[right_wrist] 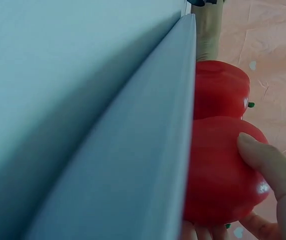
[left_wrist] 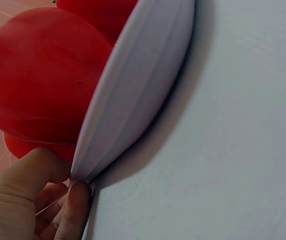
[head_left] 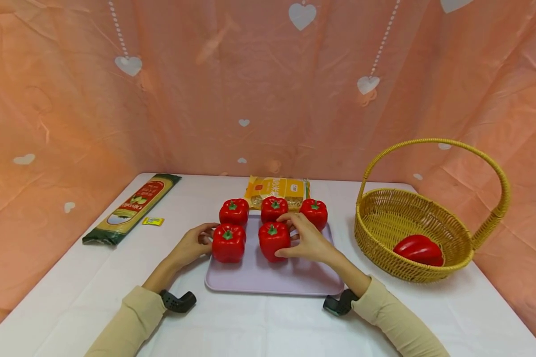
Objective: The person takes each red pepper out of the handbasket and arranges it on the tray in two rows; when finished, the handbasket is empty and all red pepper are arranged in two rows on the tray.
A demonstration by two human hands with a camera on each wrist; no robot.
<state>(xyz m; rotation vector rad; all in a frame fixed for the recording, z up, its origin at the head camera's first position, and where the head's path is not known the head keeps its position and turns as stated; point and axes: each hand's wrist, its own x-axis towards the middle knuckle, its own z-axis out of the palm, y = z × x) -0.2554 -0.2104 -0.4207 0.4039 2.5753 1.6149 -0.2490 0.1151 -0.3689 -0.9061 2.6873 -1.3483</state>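
Five red bell peppers with green stems stand on a pale purple tray (head_left: 272, 280), a back row of three and a front row of two. My right hand (head_left: 307, 238) grips the front right bell pepper (head_left: 272, 243), thumb on its near side and fingers round the far side; the right wrist view shows the thumb (right_wrist: 265, 157) pressed on its skin. Beside the front left bell pepper (head_left: 229, 245), my left hand (head_left: 194, 245) pinches the tray's left rim between thumb and finger, seen at the tray wall (left_wrist: 132, 95) in the left wrist view.
To the right stands a yellow wicker basket (head_left: 384, 258) with a tall handle and a red pepper (head_left: 420, 250) inside. Behind the tray lies a yellow food packet (head_left: 279, 188). A long green-and-gold packet (head_left: 134, 208) and a small yellow wrapped piece (head_left: 153, 221) lie at left.
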